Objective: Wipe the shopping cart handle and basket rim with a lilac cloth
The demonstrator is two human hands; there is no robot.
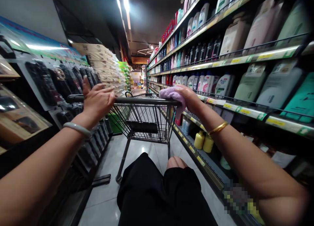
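Note:
A dark shopping cart (147, 128) stands in front of me, its wire basket facing down the aisle. My left hand (98, 100) rests on the left part of the cart handle (142, 101), thumb raised and fingers loosely stretched rather than wrapped round the bar. At the handle's right end, my right hand (185, 95) presses a lavender cloth (171, 93) onto the bar. Part of the cloth hangs down below the handle, and my right fingertips are hidden by it.
Tall shelves (235, 57) of shampoo and lotion bottles line the right side. On the left are a rack of packaged dark goods (66, 77) and stacked cartons (100, 59). Grey floor tiles (103, 196) run down the aisle. Two yellow bottles (203, 141) sit low on the right.

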